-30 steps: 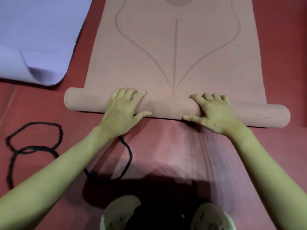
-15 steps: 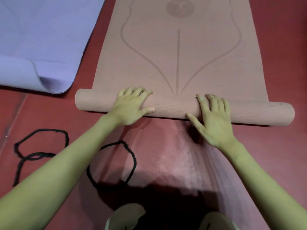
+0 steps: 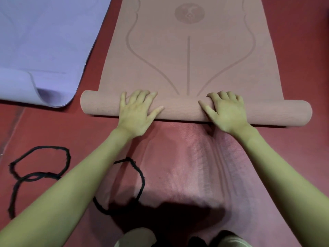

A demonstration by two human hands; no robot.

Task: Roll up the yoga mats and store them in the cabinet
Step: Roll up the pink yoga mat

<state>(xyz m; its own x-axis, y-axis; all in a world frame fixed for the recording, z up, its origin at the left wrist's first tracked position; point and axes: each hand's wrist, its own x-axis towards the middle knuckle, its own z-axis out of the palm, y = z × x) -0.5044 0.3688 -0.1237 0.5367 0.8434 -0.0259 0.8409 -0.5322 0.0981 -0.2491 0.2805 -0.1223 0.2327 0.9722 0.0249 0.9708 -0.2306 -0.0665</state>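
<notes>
Tan yoga mat (image 3: 188,56) lay half rolled on the floor (image 3: 302,50), its roll under both palms. Left hand (image 3: 136,111) and right hand (image 3: 227,111) pressed flat, fingers spread, gripping nothing. Rolling was underway; next, an even push away from both hands seemed needed.

My yoga mat (image 3: 188,56) lies on the floor (image 3: 302,50) straight ahead, its flat part running off toward twelve o'clock and its rolled end (image 3: 181,108) lying crosswise nearest me. My left hand (image 3: 136,111) rests on the roll toward eleven o'clock, my right hand (image 3: 227,112) toward one o'clock, well apart. A second mat (image 3: 44,41) lies at ten o'clock, beside the first, its near corner curled up. A looped strap (image 3: 38,168) lies on the floor at eight o'clock, partly under my left forearm.
</notes>
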